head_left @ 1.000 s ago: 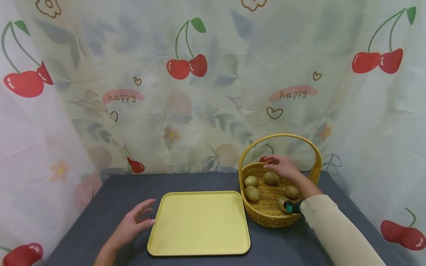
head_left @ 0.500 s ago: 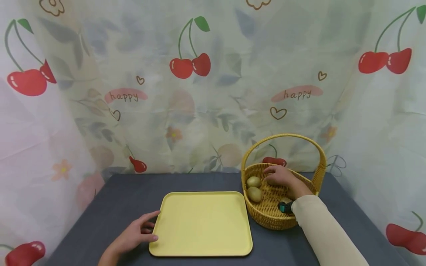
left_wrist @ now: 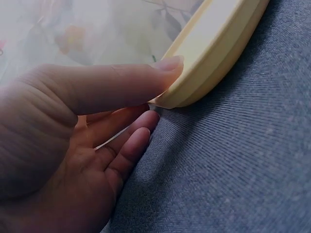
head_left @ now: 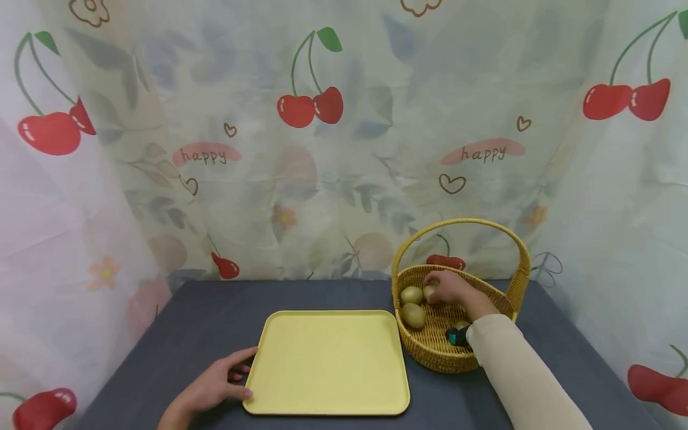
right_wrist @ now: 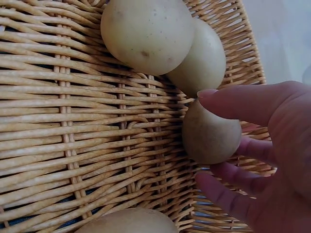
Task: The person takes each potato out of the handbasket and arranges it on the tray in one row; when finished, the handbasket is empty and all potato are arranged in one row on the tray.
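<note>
A yellow rectangular tray [head_left: 328, 364] lies flat on the table. At its left edge is my left hand [head_left: 215, 382], index fingertip and thumb touching the rim a little apart. The left wrist view shows that thumb [left_wrist: 121, 85] laid on the tray's rim [left_wrist: 209, 63], the other fingers loosely bent below it. My right hand [head_left: 454, 289] reaches into a wicker basket [head_left: 446, 363], thumb and fingers around a potato [right_wrist: 211, 133]. Beside this one sit two more potatoes, one nearer [head_left: 414, 315] and one farther [head_left: 411, 295].
Another potato [right_wrist: 129, 223] shows at the bottom of the right wrist view. The basket's tall arched handle [head_left: 462, 221] rises over the right hand. A dark cloth [head_left: 226, 304] covers the table, and a printed curtain [head_left: 349, 179] hangs behind and at both sides.
My right hand has lowered from above the basket onto the potato, and its fingers have closed around it. My left hand has moved in to touch the tray's left edge.
</note>
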Action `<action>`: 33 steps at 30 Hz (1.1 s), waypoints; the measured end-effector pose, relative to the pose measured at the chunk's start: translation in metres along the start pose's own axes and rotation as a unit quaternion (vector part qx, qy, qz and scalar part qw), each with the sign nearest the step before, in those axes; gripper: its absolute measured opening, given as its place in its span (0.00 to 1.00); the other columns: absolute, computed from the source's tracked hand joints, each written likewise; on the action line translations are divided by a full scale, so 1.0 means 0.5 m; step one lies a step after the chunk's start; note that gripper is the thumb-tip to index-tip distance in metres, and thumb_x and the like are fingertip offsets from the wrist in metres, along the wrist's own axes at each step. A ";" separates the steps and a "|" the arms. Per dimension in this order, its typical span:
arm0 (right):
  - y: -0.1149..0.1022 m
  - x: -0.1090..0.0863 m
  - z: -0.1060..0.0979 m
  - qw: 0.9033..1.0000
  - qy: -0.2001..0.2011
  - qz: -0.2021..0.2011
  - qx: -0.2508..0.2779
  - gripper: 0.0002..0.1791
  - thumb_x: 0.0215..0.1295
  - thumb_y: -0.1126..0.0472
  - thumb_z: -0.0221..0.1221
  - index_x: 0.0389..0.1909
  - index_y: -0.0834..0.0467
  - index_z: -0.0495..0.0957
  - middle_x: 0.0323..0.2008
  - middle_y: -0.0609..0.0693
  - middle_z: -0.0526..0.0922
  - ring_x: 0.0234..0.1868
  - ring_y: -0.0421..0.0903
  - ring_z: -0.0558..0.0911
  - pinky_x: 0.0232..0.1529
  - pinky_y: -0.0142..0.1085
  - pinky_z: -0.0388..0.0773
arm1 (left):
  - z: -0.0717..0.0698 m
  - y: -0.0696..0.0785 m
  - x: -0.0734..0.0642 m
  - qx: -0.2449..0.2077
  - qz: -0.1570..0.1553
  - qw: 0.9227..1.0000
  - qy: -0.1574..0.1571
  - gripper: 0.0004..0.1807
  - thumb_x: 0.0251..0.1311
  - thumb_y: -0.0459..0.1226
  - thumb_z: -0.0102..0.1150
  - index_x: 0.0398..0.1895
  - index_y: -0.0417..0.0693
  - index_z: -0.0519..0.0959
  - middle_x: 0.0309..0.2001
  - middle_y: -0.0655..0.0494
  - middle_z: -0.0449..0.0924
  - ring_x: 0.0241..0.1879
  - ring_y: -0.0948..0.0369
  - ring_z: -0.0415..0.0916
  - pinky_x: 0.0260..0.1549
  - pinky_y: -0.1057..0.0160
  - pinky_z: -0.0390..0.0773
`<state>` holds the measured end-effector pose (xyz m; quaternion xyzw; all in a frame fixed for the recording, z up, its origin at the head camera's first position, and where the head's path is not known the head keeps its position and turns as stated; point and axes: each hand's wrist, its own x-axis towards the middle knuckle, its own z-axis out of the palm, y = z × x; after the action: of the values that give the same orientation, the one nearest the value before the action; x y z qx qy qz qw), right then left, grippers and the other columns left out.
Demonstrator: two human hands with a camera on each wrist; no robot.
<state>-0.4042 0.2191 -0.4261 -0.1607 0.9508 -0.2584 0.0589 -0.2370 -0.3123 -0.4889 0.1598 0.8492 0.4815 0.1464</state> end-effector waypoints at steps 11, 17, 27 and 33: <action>-0.002 0.000 0.007 0.997 -0.049 -0.005 -0.066 0.21 0.52 0.63 0.69 0.49 0.59 0.79 0.46 0.57 0.79 0.43 0.53 0.75 0.42 0.46 0.72 | 0.002 0.011 0.009 0.001 -0.005 1.000 -0.011 0.46 0.55 0.40 0.70 0.73 0.34 0.57 0.65 0.34 0.65 0.53 0.49 0.71 0.48 0.59 0.73; 0.017 0.004 0.004 0.994 -0.031 -0.036 -0.094 0.24 0.50 0.62 0.70 0.50 0.59 0.79 0.49 0.58 0.80 0.49 0.59 0.77 0.47 0.51 0.73 | 0.000 0.012 0.013 0.001 0.004 1.000 -0.012 0.46 0.56 0.40 0.70 0.73 0.34 0.57 0.65 0.34 0.64 0.53 0.48 0.71 0.47 0.63 0.73; -0.007 -0.023 -0.038 0.996 -0.024 -0.054 -0.067 0.27 0.52 0.62 0.70 0.55 0.61 0.77 0.52 0.60 0.78 0.45 0.55 0.78 0.41 0.47 0.74 | -0.001 0.007 0.007 0.015 0.006 1.000 -0.008 0.46 0.55 0.40 0.70 0.72 0.33 0.58 0.65 0.34 0.65 0.52 0.49 0.72 0.47 0.64 0.73; -0.036 -0.059 -0.060 0.994 0.007 -0.089 -0.070 0.29 0.54 0.63 0.67 0.58 0.64 0.75 0.54 0.63 0.75 0.44 0.55 0.76 0.37 0.46 0.72 | 0.000 0.003 -0.001 0.017 0.003 1.000 -0.009 0.45 0.56 0.41 0.70 0.72 0.32 0.58 0.64 0.33 0.65 0.52 0.49 0.72 0.47 0.63 0.73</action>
<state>-0.3774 0.2285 -0.3902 -0.2466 0.9489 -0.1961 0.0175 -0.2364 -0.3119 -0.4875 0.1692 0.8555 0.4660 0.1497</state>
